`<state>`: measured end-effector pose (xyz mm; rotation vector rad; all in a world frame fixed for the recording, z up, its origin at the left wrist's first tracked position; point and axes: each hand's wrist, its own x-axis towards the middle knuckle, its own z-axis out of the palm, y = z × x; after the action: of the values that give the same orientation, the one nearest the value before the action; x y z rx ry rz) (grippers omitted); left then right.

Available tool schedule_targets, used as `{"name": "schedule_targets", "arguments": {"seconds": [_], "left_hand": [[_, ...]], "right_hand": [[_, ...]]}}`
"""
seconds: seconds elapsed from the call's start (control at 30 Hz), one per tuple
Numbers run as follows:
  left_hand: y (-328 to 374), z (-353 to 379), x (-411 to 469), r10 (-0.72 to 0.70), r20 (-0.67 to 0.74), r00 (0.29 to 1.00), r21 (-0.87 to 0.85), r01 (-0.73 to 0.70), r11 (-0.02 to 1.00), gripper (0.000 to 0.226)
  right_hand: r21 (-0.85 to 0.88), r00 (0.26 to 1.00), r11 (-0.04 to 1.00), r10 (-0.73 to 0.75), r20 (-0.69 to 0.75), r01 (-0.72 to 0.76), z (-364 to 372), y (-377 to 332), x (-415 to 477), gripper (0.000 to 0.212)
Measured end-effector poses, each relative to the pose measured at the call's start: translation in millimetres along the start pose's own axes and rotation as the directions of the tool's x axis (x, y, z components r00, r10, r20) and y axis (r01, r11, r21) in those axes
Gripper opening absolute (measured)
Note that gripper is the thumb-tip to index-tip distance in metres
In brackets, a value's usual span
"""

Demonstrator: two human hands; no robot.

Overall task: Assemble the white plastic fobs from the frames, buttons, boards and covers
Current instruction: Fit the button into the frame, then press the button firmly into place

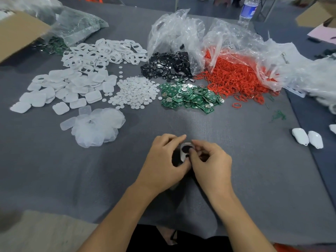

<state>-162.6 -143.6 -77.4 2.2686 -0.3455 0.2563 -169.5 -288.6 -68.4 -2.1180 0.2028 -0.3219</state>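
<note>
Left hand (pixel 161 160): curled round the frame (pixel 182 152), holding it steady.
Right hand (pixel 211 160): pinching the button (pixel 185 148) into it.
Tip: seat it flat, press evenly.

Grey felt-covered table (pixel 236 160), and the heap of green square circuit boards (pixel 190 97) sits mid-table. Just left of it lie small white round plastic discs (pixel 134 91); further left, white square plastic covers (pixel 69 88). Behind it, black oval buttons (pixel 169 66) spill from a clear plastic bag (pixel 174 31); behind-left, white plastic frames (pixel 101 53). Right of it, red rubber rings (pixel 236 79).
</note>
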Motion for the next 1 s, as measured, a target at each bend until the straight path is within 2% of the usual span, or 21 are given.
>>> {"name": "schedule_targets", "arguments": {"seconds": [0.1,0.2,0.33,0.5,0.63,0.7,0.8,0.9,1.0], "left_hand": [[-4.0,-0.3,0.2,0.035,0.139,0.990,0.012,-0.037,0.999,0.089],[-8.3,1.1,0.7,-0.013,0.135,0.991,-0.066,0.022,0.998,0.090],[-8.1,0.5,-0.8,-0.024,0.119,0.993,-0.083,0.034,0.996,0.086],[-4.8,1.5,0.4,0.012,0.117,0.993,-0.042,-0.008,0.999,0.077],[-1.3,3.9,1.8,0.001,0.057,0.998,-0.086,0.004,0.996,0.062],[1.2,5.9,2.1,-0.027,0.034,0.999,0.022,0.027,0.999,0.046],[0.6,10.8,0.4,-0.023,-0.025,0.999,0.123,0.026,0.992,0.039],[-0.2,10.9,0.4,0.047,-0.073,0.996,0.136,-0.037,0.990,0.030],[-3.6,9.7,1.5,0.043,-0.123,0.992,0.059,-0.036,0.998,0.027]], "right_hand": [[-0.046,1.000,0.999,0.012,0.014,-0.011,-3.9,1.2,3.6,0.023],[-0.078,0.998,0.997,0.018,0.053,-0.014,-6.4,2.4,6.0,0.023],[-0.128,0.994,0.992,0.017,0.107,-0.003,-10.7,0.9,8.2,0.022],[-0.145,0.996,0.989,0.003,0.086,0.009,-18.9,-9.5,18.2,0.022],[-0.208,0.987,0.971,-0.095,0.132,0.121,-2.7,-39.6,36.2,0.020],[-0.194,0.971,0.960,-0.169,0.169,0.201,12.2,-58.4,46.1,0.019],[-0.150,0.936,0.953,-0.214,0.278,0.262,41.3,-86.6,69.7,0.018],[-0.284,0.873,0.902,-0.172,0.457,0.326,81.0,-105.5,102.3,0.015],[-0.377,0.840,0.857,-0.109,0.532,0.350,112.9,-111.2,125.0,0.019]]}}
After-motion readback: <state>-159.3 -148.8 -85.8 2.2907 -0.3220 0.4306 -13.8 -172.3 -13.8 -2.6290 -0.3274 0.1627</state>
